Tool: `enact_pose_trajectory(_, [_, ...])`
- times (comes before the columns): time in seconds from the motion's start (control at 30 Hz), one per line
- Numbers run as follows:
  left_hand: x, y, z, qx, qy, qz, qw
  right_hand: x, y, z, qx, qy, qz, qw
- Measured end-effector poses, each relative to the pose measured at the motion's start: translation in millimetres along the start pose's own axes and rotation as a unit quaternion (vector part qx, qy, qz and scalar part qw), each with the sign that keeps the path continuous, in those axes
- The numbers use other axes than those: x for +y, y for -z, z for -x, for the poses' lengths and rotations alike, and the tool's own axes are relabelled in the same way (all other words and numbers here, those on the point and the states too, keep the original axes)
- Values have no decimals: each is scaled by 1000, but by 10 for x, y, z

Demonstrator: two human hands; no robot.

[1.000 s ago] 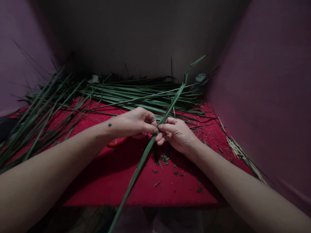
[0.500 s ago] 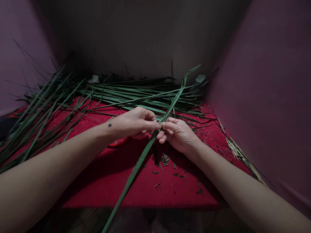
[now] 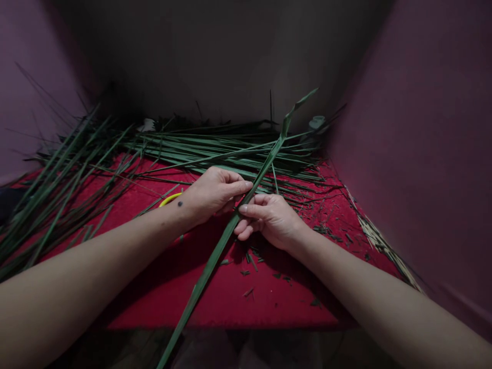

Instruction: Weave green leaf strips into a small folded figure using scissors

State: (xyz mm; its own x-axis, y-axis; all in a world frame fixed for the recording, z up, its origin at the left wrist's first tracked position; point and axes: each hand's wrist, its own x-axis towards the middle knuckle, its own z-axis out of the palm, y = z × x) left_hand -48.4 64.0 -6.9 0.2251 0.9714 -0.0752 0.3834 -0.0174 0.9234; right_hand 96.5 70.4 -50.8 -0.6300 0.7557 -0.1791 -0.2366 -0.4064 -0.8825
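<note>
A long green leaf [image 3: 209, 269] runs diagonally from the bottom edge up to the right, its upper tip bent and twisted. My left hand [image 3: 215, 192] pinches it between thumb and fingers near its middle. Just below, my right hand [image 3: 271, 218] is closed on the same leaf, thumb on top and fingers curled beneath. The two hands are close together over the red cloth [image 3: 223, 307]. Part of a yellow curved object [image 3: 169, 199] shows behind my left wrist.
Long green leaves [image 3: 172, 146] lie across the back, and more leaves [image 3: 65, 184] spread at the left. Pale thin sticks [image 3: 374, 236] rest along the right edge. A small jar [image 3: 317, 122] stands at the back right. Cut scraps [image 3: 330, 233] litter the cloth.
My right hand has shifted down and left along the leaf, while my left hand stays a little higher. The leaf's upper part has moved up slightly. The yellow curve now shows.
</note>
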Motion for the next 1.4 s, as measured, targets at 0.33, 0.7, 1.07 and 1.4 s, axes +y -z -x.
enact_pose_trajectory(0.33, [104,21,29,8,10,-161,987,28,-68,19,42,-2,50,998])
enact_pose_trajectory(0.7, [139,-10,62,7,44,-240,970,47,-70,19,53,15,71,996])
enact_pose_trajectory(1.07, [60,63,6,-65,73,-40,994,0,-49,25,42,0,-40,998])
enact_pose_trajectory(1.4, [53,76,-3,-65,68,-133,987,48,-82,23,62,-8,-22,998])
